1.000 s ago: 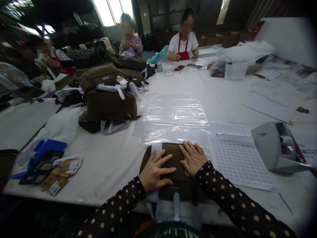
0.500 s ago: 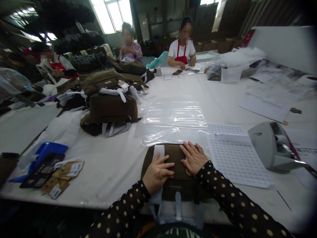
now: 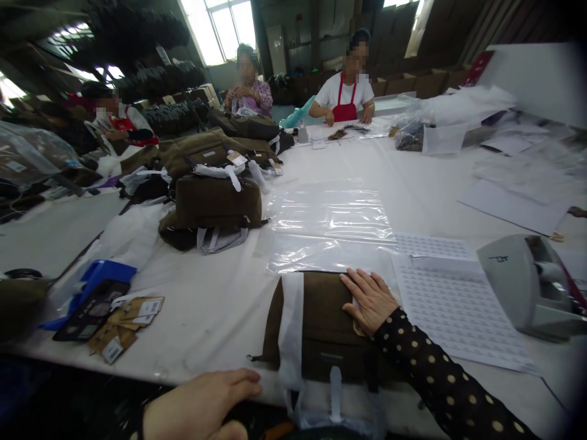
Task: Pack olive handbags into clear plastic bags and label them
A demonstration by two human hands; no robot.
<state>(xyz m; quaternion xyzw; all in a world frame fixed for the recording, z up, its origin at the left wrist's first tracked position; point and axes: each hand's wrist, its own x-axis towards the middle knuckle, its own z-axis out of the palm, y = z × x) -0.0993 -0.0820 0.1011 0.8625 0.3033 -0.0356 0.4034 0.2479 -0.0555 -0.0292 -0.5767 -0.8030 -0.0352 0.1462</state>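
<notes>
Brown bag [image 3: 321, 318] lies flat on the white-covered worktop [image 3: 215, 330], at its near edge, dead ahead of the wearer. R hand [image 3: 372, 300] rests on the bag's upper R part (approx 2 o'clock), palm down, fingers extended & fairly close together, thumb apart. L hand [image 3: 206, 400] is off the bag at approx 8 o'clock, by the worktop edge, fingers loosely stretched, thumb apart, nothing visible in it; can't tell if it touches the cloth. White strip [image 3: 290, 318] runs down the bag's L side; toothed white tab [image 3: 336, 391] hangs at 6 o'clock. From the bag: clear plastic sleeve [image 3: 332, 223] flat at 12, just beyond; printed sheets [image 3: 463, 311] at 3, w/ grey machine [image 3: 518, 293] past them; more brown bags [image 3: 217, 198] piled at 10–11; cardboard tags [image 3: 131, 324] at 9, next to blue holder [image 3: 103, 281]. Person in red apron [image 3: 345, 101] sits far off at 12.
</notes>
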